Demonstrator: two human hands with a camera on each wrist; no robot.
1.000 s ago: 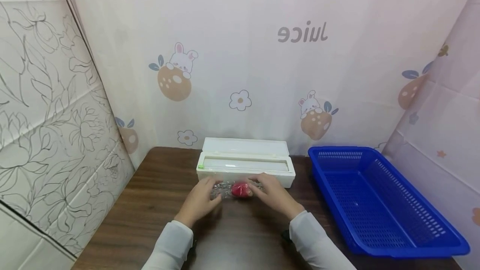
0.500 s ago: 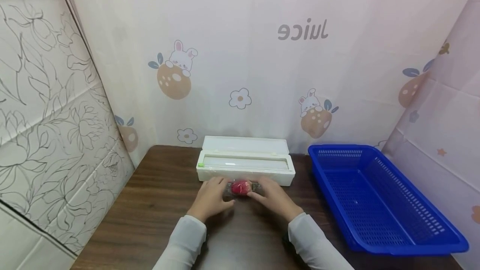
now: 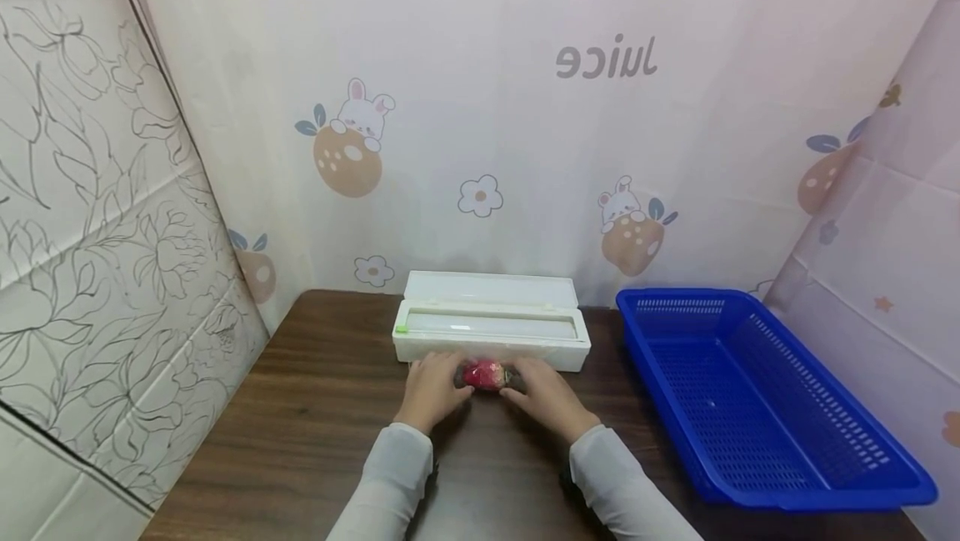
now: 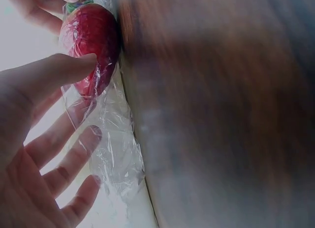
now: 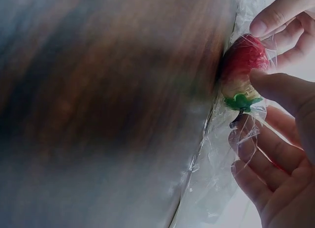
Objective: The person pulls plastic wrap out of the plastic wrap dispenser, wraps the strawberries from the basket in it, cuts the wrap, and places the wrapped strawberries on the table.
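A red strawberry (image 3: 483,374), with a green leafy cap and dark stem (image 5: 241,105), lies in clear plastic film just in front of a white cling film box (image 3: 491,353). My left hand (image 3: 432,393) pinches its pointed end, thumb on the near side and fingers behind. At the leafy end, my right hand (image 3: 552,399) holds it between thumb and fingers. Crinkled cling film (image 4: 115,154) trails past the fingers of both hands in the wrist views. How the film closes behind the fruit is hidden.
The box's lid (image 3: 491,288) stands raised at the back, and a green slider (image 3: 402,329) sits at its left end. A blue perforated basket (image 3: 705,474) is on the right of the brown wooden table (image 3: 300,433). A printed curtain hangs behind.
My left hand has moved right, from the loose film to the strawberry. The right hand has stayed near the leafy end, and the fruit has turned slightly between my hands.
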